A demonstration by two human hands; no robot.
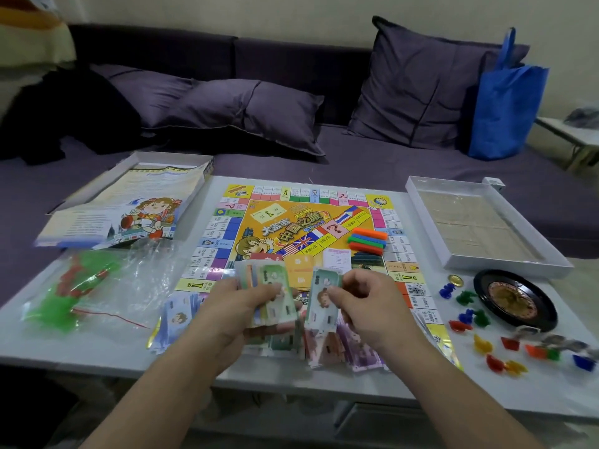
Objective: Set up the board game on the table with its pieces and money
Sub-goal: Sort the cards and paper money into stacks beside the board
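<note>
Dim, even indoor light (edges bowed), slight blur throughout.

The board (304, 228) is yellow-orange in the middle with flags and a many-coloured border. Orange, green and blue sticks (368, 240) lie on it. By the pale surface's (97, 348) right edge, the roulette wheel (513, 299) is black.

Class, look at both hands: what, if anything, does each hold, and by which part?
The left hand grips a stack of notes around its near end. The right hand pinches a single green note by its right edge.
</note>
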